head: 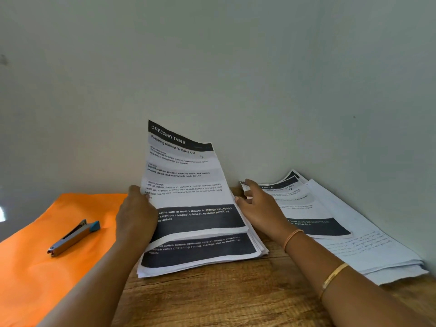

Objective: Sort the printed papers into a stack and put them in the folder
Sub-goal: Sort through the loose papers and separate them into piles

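left fingers (140, 199) around thin curled sheet (186, 185), right fingers (251, 186) slack beside rectangular stack (200, 254)

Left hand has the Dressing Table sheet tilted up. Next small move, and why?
Probably lower the sheet flat onto the middle stack: the left hand holds its left edge tilted above that stack, and the right hand lies spread beside it.

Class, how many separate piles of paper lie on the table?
2. One stack in the middle, its top sheet lifted by the left hand; one fanned pile at the far right. None seems hidden.
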